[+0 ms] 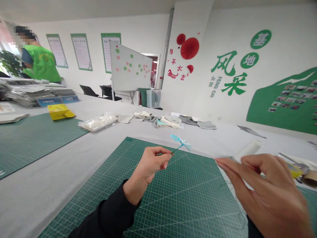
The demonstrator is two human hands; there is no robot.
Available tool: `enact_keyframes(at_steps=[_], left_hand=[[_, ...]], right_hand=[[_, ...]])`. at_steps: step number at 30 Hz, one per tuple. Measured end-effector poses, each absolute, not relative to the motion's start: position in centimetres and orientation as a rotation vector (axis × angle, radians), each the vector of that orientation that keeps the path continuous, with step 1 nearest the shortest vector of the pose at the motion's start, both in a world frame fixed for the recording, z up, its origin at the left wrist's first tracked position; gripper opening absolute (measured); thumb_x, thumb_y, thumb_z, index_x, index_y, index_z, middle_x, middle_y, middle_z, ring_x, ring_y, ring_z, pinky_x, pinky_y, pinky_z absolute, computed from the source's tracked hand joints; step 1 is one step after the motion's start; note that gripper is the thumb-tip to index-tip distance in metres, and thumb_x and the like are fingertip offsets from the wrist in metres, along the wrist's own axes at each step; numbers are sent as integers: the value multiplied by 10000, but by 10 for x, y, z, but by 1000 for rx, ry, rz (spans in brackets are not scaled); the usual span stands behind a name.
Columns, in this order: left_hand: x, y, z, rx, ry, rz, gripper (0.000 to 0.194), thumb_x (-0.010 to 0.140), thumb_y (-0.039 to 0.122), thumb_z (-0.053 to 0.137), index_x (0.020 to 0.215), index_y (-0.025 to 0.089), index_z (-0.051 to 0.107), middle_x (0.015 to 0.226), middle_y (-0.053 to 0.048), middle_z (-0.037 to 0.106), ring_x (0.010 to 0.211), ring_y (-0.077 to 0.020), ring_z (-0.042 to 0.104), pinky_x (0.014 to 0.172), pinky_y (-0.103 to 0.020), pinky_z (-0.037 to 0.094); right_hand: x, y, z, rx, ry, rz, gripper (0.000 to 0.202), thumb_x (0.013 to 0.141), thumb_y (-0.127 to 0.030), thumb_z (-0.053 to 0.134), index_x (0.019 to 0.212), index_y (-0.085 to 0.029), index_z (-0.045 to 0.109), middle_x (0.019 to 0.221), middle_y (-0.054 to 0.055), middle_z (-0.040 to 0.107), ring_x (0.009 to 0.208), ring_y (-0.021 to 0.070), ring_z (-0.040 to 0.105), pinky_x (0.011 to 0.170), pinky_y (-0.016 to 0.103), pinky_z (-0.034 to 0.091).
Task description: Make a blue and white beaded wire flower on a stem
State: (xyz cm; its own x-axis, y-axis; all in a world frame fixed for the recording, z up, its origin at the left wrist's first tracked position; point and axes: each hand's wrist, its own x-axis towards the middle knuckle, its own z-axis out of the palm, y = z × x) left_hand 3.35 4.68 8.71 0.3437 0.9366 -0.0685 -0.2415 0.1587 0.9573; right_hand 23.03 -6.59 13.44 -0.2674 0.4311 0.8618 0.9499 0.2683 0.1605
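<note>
My left hand is closed in a pinch on the thin green stem of a small light-blue flower with white beads. The flower is held above the far edge of a green cutting mat, its blue head pointing up and away from the fingers. To the right, my right hand has thumb and forefinger pressed together at the tips. A fine thread seems to hang below these fingers, faint against the mat and table.
Folded cloth pieces and a plastic-wrapped pack lie along the table. On the left are another mat, a yellow box and stacked papers. Scissors and a cardboard roll lie right. A person stands behind.
</note>
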Motion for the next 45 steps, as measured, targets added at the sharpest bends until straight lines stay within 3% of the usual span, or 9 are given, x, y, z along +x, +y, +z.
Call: enact_keyframes(at_steps=[9,16,21,26,45], left_hand=[[39,48,75,1396,910,783,50,691,119,628,688,94,671,382,49,470,372,-51,398,414,-189,285],[33,54,70,1566,912,698,81,685,152,620,685,98,681,410,46,473,393,-69,432,438,-205,338],[23,59,72,1829,872,630,136,668,147,601,707,103,724,635,-11,600,492,-79,490,471,-214,374],[18,60,77,2067,757,471,175,659,118,587,719,112,751,687,-27,637,598,-104,541,552,-216,406],[21,46,73,2094,371,262,163,671,74,642,695,180,763,655,0,602,544,-81,506,504,-186,389]], right_hand=[[217,-68,127,-1140,-1750,-1111,273,771,-57,688,1006,-192,653,795,29,455,902,225,523,761,372,425],[218,-70,126,-1130,-1651,-1127,262,721,-64,736,941,-183,654,766,9,460,889,216,549,765,368,466],[220,-73,132,-1121,-1701,-1176,322,709,-51,740,975,-210,653,798,12,470,827,188,514,765,368,444],[220,-67,132,-1078,-1677,-1175,341,681,-38,760,958,-211,663,773,5,470,787,175,508,723,340,429],[238,-16,101,-1067,-1589,-926,247,764,-106,709,964,-249,707,687,-5,472,654,142,400,610,301,358]])
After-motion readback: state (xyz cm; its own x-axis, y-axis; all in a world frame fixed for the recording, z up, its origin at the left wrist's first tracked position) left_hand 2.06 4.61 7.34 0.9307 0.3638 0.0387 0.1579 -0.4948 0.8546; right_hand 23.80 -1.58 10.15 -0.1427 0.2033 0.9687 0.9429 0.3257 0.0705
